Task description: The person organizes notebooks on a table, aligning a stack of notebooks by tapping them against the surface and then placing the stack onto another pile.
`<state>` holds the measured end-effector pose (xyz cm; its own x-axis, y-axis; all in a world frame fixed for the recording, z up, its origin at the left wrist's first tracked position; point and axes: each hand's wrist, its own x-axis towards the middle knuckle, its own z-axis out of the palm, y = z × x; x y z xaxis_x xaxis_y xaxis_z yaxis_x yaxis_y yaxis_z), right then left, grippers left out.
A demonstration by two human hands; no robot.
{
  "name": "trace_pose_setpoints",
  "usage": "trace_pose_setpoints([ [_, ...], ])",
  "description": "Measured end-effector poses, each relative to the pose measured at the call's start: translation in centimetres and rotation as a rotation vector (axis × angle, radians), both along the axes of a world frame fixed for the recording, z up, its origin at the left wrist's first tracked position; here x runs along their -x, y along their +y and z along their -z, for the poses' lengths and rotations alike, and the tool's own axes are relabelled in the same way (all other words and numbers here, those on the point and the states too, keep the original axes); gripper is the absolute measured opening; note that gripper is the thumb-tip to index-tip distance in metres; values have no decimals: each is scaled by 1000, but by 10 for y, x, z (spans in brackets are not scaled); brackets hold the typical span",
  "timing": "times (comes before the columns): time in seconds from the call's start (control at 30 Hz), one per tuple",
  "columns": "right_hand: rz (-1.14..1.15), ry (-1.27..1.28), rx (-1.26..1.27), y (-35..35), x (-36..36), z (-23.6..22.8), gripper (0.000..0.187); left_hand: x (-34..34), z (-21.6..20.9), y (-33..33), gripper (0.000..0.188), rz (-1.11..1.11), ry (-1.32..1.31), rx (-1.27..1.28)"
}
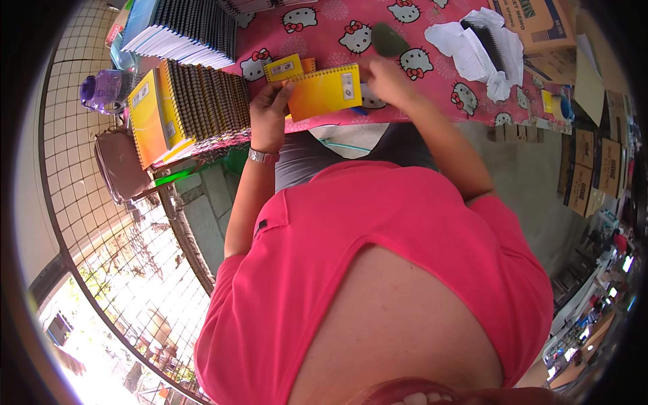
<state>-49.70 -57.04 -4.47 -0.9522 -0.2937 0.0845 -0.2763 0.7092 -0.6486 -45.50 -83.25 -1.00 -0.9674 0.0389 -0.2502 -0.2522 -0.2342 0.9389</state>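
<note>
My left hand (270, 111) grips a yellow spiral notebook (324, 93) at its left end, thumb on top. The notebook is held above the table's near edge, its wire binding on the far side. Behind it shows a smaller yellow spiral notebook (284, 67), with an orange corner beside it. My right hand (388, 82) is by the notebook's right end, fingers curled; what they hold, if anything, is hidden. Below that end a bit of something blue (362, 110) sticks out. A dark green oval thing (389, 40) lies just beyond my right hand.
At the left stand a stack of yellow spiral notebooks (202, 101) and a stack of blue-covered ones (185, 34). A purple bottle (104, 90) and a brown bag (120, 164) are beside them. Crumpled white paper (445, 44) and a cardboard box (540, 34) sit at the right.
</note>
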Motion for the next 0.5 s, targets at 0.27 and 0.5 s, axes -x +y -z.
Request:
trace_pose_setpoints([
  [0.27,-78,259,-364,-28,-54,10,46,-3,3,-2,18,-90,22,-115],
  [0.5,342,113,317,14,-64,-16,39,0,10,8,17,-70,71,-137],
])
